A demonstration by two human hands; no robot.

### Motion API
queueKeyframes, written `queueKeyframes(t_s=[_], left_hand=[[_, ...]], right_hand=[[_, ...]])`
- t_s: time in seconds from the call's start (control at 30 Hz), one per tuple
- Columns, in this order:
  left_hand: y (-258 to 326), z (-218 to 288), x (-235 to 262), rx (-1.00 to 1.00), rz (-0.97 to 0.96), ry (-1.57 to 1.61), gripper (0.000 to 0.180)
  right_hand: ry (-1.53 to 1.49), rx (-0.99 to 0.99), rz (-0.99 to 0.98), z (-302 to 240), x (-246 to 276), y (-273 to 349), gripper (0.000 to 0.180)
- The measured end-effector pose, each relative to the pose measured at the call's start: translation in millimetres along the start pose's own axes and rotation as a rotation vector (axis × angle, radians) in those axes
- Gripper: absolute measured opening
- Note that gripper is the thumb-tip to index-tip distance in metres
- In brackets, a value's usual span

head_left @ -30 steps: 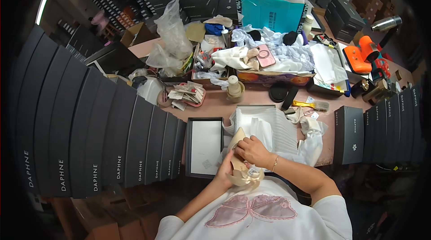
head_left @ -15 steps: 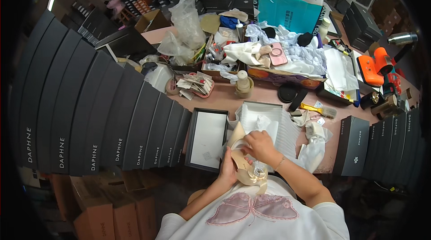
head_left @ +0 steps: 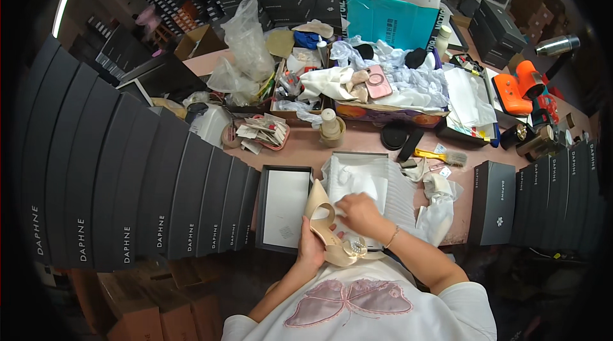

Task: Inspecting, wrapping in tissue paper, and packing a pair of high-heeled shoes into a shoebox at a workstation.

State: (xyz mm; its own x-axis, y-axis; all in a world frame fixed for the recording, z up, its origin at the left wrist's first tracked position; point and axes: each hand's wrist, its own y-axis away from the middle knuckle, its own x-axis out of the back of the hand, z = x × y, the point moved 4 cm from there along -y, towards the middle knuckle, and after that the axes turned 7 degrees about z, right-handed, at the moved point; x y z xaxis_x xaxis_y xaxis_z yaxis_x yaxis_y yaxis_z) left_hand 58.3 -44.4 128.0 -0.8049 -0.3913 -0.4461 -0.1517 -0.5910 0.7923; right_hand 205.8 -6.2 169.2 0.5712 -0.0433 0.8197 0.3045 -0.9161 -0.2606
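Note:
My left hand [head_left: 311, 246] is closed around a cream pointed-toe shoe [head_left: 316, 195], its toe aimed away from me. A sparkling ornament [head_left: 355, 248] sits at the shoe's near end, and something white shows inside its opening. Just to the right of that opening is my right hand [head_left: 361, 214], fingers bent and smeared by motion; whether they hold anything is hidden. Beyond the hands lies an open shoebox [head_left: 361, 154] lined with white tissue paper [head_left: 370, 182]. To its left rests a dark-rimmed box part [head_left: 287, 167] with a white inside.
Rows of black shoeboxes stand at the left [head_left: 143, 181] and the right [head_left: 495, 207]. A yellow-handled brush [head_left: 447, 157], crumpled white wrapping [head_left: 439, 204], a bottle [head_left: 330, 125] and a tray of tags [head_left: 263, 131] lie about. Behind them, a full carton [head_left: 389, 113] bears a pink phone [head_left: 378, 83].
My right hand has drawn back from the shoe's opening to its right side. The shoe has turned, showing more of its opening, and the whole view has shifted a little.

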Motion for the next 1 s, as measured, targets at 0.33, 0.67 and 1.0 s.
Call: queueKeyframes(t_s=[0.33,0.67,1.0], left_hand=[[-7.5,-11.4,19.2,0.048,-0.056,-0.094,0.071],[12.3,1.4,-16.0,-0.138,-0.198,0.033,0.067],[-11.2,53.9,-25.4,-0.058,-0.135,-0.341,0.068]], right_hand=[[0.050,0.156,0.112,-27.3,-2.8,19.6,0.012],[-0.706,-0.242,-0.171,-42.1,-6.3,-2.4,0.053],[-0.601,-0.213,-0.134,-36.2,-42.1,-5.9,0.065]])
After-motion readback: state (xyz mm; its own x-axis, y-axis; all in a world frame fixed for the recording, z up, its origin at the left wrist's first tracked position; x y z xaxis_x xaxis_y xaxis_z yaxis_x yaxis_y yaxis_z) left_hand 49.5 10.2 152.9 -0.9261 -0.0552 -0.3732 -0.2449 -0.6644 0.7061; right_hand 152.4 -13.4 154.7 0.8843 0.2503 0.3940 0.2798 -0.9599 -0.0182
